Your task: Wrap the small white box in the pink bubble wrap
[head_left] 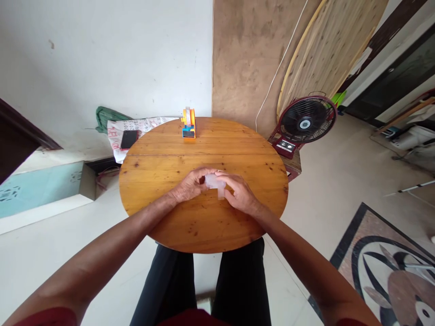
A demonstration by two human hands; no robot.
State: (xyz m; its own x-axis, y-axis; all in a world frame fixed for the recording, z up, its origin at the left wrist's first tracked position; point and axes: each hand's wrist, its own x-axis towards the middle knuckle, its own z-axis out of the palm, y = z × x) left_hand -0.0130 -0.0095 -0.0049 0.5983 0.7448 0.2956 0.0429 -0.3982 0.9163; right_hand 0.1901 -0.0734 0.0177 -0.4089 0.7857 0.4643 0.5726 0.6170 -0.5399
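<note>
Both my hands meet over the middle of a round wooden table (163, 167). Between them is a small clear, whitish piece of plastic or tape (215, 182). My left hand (190, 185) pinches its left side with curled fingers. My right hand (239, 192) grips its right side, and a strip of the piece hangs down by the thumb. An orange and blue tape dispenser (189, 123) stands at the table's far edge, well beyond both hands.
A dark phone (129, 139) lies on printed paper (117, 129) at the table's far left, beside a green cloth (103, 117). A red floor fan (306, 121) stands to the right. A large round wooden board (329, 45) leans on the wall. My black-trousered legs (204, 285) are under the table.
</note>
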